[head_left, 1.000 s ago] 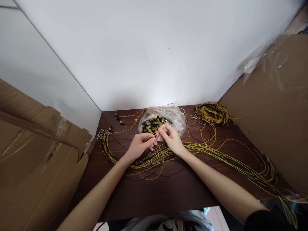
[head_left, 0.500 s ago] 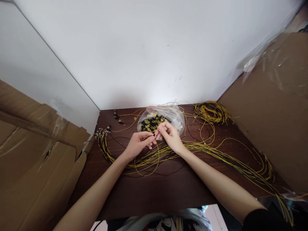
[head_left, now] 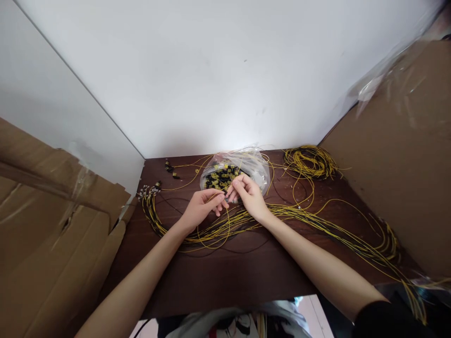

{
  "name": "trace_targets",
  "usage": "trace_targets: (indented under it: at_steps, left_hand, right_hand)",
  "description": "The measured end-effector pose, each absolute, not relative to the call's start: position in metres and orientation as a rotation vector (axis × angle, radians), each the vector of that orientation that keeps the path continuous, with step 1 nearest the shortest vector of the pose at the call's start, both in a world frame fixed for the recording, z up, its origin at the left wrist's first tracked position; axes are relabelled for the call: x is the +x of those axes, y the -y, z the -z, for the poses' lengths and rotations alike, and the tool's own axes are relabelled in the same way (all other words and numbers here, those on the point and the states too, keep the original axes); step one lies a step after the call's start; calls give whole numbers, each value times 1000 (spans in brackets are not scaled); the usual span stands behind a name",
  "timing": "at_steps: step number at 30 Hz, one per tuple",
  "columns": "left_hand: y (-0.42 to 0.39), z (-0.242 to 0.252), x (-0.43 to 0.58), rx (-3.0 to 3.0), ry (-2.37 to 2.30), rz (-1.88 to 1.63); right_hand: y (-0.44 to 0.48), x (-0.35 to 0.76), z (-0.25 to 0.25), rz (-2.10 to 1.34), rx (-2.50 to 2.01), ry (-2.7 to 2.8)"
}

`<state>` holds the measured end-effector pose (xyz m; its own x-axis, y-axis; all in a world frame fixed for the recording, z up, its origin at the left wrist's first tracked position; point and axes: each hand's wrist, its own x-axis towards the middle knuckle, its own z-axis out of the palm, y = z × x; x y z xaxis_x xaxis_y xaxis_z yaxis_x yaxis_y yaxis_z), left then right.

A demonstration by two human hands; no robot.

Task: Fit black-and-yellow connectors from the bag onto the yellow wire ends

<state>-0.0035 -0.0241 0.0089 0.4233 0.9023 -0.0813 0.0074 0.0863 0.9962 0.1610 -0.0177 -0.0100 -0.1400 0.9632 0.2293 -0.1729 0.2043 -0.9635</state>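
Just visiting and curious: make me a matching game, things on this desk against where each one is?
Things: 1 clear bag; 2 wire coil; 3 torn cardboard; 4 single wire loop.
Places: a far right of the table; b pinched where left hand and right hand meet; c off the table, left; d just behind the hands.
Pairs: 1d, 2a, 3c, 4b.

I can read no text, label, brand or number anywhere: not on the cardboard (head_left: 52, 225), the bag (head_left: 246, 166) or the tabletop (head_left: 229, 277).
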Motion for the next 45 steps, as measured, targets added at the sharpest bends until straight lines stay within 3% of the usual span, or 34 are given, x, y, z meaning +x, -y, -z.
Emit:
trace_targets:
  at_steps: [11, 20, 45]
  left_hand:
    - [19, -17, -19, 1031, -785, -798]
    - [12, -21, -23, 653, -609, -994]
    - [8, -28, -31, 616, -679, -1444]
  right_hand:
    - [14, 167, 3, -1340, -844, 995]
    - [15, 167, 5, -1280, -868, 924]
    - [12, 166, 2, -1182, -834, 688]
